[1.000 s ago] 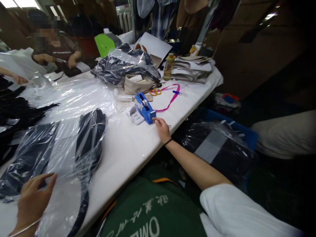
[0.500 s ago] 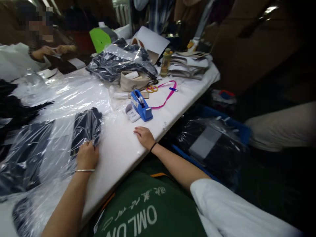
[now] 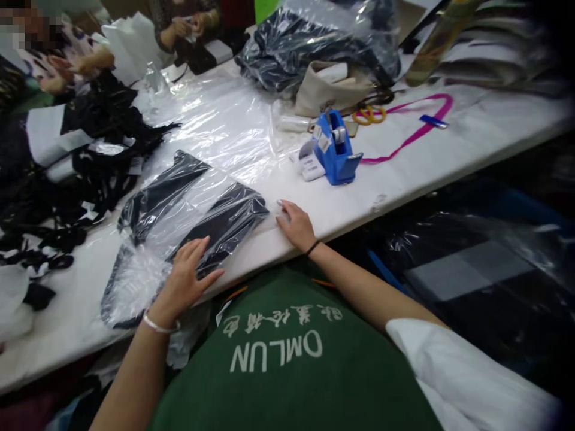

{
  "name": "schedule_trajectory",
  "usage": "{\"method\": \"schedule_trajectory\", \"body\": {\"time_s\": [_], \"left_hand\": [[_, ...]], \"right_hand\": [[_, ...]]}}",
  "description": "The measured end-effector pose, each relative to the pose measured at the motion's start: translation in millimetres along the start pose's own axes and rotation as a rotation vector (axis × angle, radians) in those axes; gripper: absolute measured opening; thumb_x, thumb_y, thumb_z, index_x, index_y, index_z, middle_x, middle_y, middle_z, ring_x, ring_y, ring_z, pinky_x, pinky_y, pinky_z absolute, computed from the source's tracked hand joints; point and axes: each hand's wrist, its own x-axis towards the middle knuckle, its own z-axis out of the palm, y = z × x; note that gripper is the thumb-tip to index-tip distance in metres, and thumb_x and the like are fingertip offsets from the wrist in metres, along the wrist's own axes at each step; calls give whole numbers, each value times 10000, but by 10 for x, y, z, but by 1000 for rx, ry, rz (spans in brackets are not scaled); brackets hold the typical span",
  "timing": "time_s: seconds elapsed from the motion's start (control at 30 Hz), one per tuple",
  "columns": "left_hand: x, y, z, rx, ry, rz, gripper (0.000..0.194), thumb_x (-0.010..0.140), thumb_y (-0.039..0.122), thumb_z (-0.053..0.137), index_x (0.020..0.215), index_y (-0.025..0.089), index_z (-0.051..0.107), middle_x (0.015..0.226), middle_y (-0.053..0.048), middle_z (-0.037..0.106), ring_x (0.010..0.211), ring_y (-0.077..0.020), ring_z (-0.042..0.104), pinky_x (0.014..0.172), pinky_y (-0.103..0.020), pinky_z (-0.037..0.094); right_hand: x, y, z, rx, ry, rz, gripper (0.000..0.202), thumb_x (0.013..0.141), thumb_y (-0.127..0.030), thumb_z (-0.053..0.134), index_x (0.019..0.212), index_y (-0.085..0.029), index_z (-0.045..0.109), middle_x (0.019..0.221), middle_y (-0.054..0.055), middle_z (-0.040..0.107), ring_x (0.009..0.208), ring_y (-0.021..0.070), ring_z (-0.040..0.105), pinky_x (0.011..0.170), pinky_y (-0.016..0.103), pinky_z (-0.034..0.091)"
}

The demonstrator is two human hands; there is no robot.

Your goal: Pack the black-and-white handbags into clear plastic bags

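Note:
A dark folded garment in a clear plastic bag point(image 3: 229, 218) lies at a slant on the white table in front of me, with a pale band across its middle. My left hand point(image 3: 186, 278) rests on the bag's near edge, fingers stretched and thumb apart. Just beyond the bag's right corner, my right hand point(image 3: 296, 226) lies on the tabletop with thumb and forefinger apart and nothing visibly gripped. A small white spot shows at its fingertip; I cannot tell what it is. Past that hand stands a blue tape dispenser point(image 3: 336, 149) beside a roll of white labels point(image 3: 311, 164).
Black garments with tags point(image 3: 103, 143) are heaped at left. Behind the dispenser sit a beige pouch point(image 3: 330, 93), yellow-handled scissors point(image 3: 371, 115), a pink lanyard point(image 3: 415, 136) and a large bagged bundle point(image 3: 314, 42). Co-workers' hands point(image 3: 191, 27) show across the table. A bagged dark pack point(image 3: 471, 272) lies below, right.
My left hand has let go of the bagged garment's edge and spread open over it. The bag now lies turned, nearer my right hand. My view has swung left.

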Motion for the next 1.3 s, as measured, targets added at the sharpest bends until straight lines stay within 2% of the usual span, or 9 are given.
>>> {"method": "schedule_trajectory", "body": {"time_s": [0.1,0.27,0.47,0.57,0.67,0.8,1.0,1.13,1.3], "left_hand": [[470,272,260,68,182,40,600,919,438,566,1457,187,480,1329,-137,573,1272,-306,484,1137,-461,372],[1057,304,574,117,130,-76,398,915,207,483,1264,134,659,1059,-139,646,1051,-288,594,967,-390,480],[868,200,302,-15,246,51,344,957,267,467,1198,170,693,943,-80,639,932,-221,621,903,-320,493],[696,230,178,-27,273,89,329,970,257,458,1196,180,684,955,-71,642,920,-204,617,898,-313,498],[628,298,144,65,255,123,322,961,258,488,1216,171,664,983,-87,635,952,-230,596,920,-362,499],[742,437,268,230,269,150,459,914,326,600,1319,112,587,1039,-136,612,1025,-295,547,962,-450,480],[943,482,606,137,393,225,364,991,205,421,1314,123,567,1014,-115,625,965,-231,581,916,-363,501],[931,515,696,242,357,304,375,1002,182,386,1325,129,569,991,-112,640,949,-226,587,910,-361,496],[925,727,678,519,151,269,442,999,142,356,1403,31,499,1022,-156,637,935,-258,579,782,-372,488]], "right_hand": [[28,-17,15,65,1,-5,532,861,-204,562,1390,-157,526,1417,139,558,1116,239,630,1061,435,464],[15,19,-59,281,18,86,601,834,-189,568,1428,-156,484,1437,158,525,1106,205,643,1062,397,482],[-26,-188,108,516,-145,244,899,777,-339,741,1548,-141,322,1380,159,591,1148,233,650,1043,397,499],[83,-329,298,575,-150,258,932,709,-408,811,1507,-152,404,1318,114,642,1174,253,633,1078,409,466],[181,-415,482,732,-119,259,727,679,-390,814,1324,-153,578,1204,77,702,1116,253,649,1048,408,483],[142,-440,569,795,-46,258,564,712,-364,755,1223,-166,619,1166,59,713,1085,248,655,1049,415,482],[-4,-401,485,829,-77,271,935,610,-397,861,1442,-217,475,1347,59,629,1239,248,588,1104,383,442],[6,-483,481,847,-113,448,516,639,-439,803,1056,-154,695,953,50,746,889,223,682,805,332,562],[-15,-526,428,900,-144,499,295,652,-388,755,815,-157,672,736,2,697,674,154,623,615,255,510]]}}
